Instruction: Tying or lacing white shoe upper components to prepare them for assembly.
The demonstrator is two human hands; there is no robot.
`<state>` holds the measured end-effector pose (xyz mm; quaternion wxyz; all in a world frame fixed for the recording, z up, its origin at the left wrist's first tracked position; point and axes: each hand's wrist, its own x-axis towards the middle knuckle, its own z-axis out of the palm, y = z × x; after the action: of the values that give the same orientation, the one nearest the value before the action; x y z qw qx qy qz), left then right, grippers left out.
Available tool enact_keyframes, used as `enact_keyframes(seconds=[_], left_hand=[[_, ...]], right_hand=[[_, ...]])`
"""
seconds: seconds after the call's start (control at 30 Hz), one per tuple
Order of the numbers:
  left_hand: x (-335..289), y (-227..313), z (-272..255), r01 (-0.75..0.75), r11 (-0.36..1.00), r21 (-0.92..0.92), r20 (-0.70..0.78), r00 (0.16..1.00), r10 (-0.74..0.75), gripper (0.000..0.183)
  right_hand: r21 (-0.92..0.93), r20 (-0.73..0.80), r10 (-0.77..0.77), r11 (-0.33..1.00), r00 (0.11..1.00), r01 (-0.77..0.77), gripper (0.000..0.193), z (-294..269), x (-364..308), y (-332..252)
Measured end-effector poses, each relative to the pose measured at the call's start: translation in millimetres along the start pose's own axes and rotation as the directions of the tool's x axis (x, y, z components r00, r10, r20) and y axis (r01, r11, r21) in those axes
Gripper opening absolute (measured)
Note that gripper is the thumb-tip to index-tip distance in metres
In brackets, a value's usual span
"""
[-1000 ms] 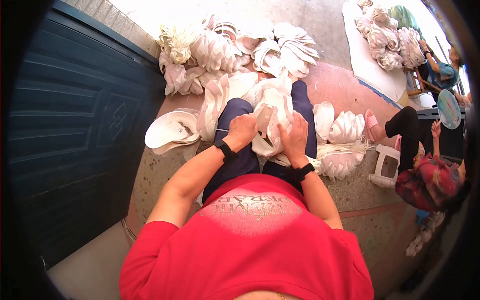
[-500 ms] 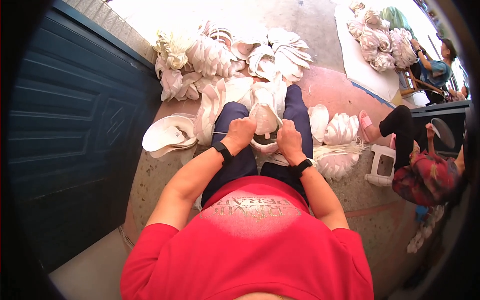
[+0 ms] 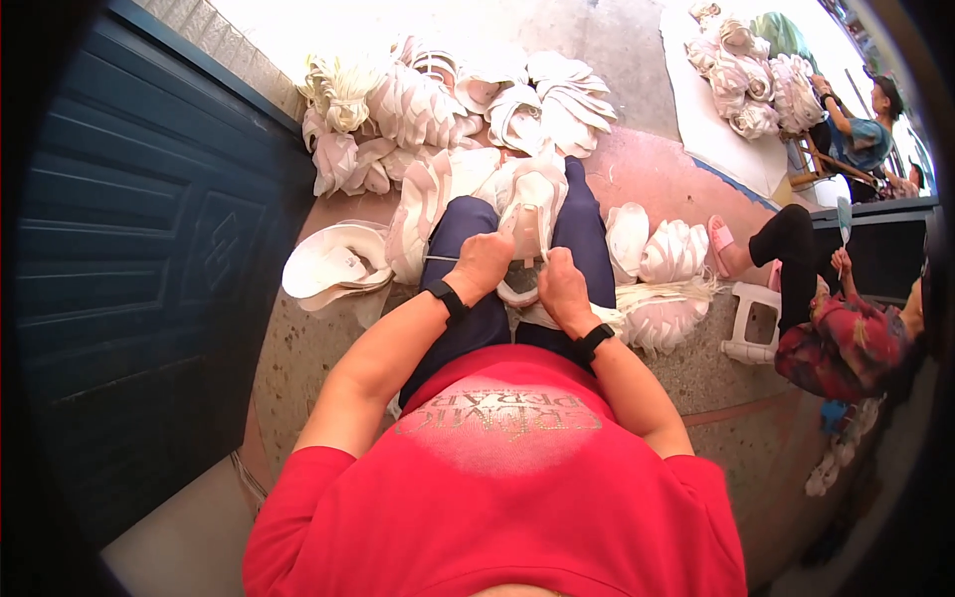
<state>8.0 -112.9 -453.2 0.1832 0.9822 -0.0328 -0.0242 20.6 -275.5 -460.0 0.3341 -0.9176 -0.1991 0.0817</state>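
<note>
A white shoe upper (image 3: 531, 204) stands between my knees, its rounded opening toward me. My left hand (image 3: 483, 263) is closed on the upper's left edge, and a thin pale stick-like piece (image 3: 441, 259) juts out from that hand to the left. On the other side my right hand (image 3: 564, 289) pinches the upper's near right edge; whether a lace is also between those fingertips is too small to tell. A stack of nested white uppers (image 3: 422, 204) leans against my left knee.
Heaped white uppers (image 3: 423, 104) lie beyond my feet. A loose white upper (image 3: 336, 267) is at left near the blue door (image 3: 129, 249). More bundles (image 3: 668, 313) lie at right, beside a white plastic stool (image 3: 753, 323). A seated person (image 3: 846, 343) holds a fan; another sits farther back.
My right hand has shifted slightly left and closer to my left hand at the upper. The person at right has raised the fan and turned it edge-on.
</note>
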Motion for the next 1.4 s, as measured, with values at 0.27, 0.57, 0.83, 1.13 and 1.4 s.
enact_keyframes(seconds=[0.27, 0.57, 0.83, 1.13, 1.4], left_hand=[[2.0, 9.3, -2.1, -0.088, 0.994, 0.063, -0.071, 0.993, 0.093, 0.003], [-16.1, 30.9, -9.3, -0.241, 0.967, 0.08, 0.057, 0.97, 0.237, 0.004], [-38.2, 5.7, -28.4, -0.115, 0.986, -0.124, 0.324, 0.934, 0.15, 0.014], [-18.6, 27.8, -14.0, -0.121, 0.927, -0.354, 0.309, 0.921, 0.238, 0.023], [4.9, 51.5, 14.6, -0.123, 0.859, -0.497, 0.309, 0.9, 0.307, 0.02]], right_hand=[[0.127, 0.067, 0.127, 0.983, 0.99, -0.135, 0.021, 6.8, 11.4, 10.6], [0.17, 0.14, 0.061, 0.982, 0.988, -0.085, 0.029, 2.7, -0.2, 2.2], [-0.225, 0.207, -0.104, 0.963, 0.973, 0.15, 0.011, -59.2, -20.3, 19.9], [-0.074, 0.175, -0.199, 0.974, 0.964, 0.215, 0.008, -60.3, -22.6, 27.1], [0.276, 0.081, -0.075, 0.96, 0.994, 0.049, 0.009, -61.0, -19.1, 29.2]])
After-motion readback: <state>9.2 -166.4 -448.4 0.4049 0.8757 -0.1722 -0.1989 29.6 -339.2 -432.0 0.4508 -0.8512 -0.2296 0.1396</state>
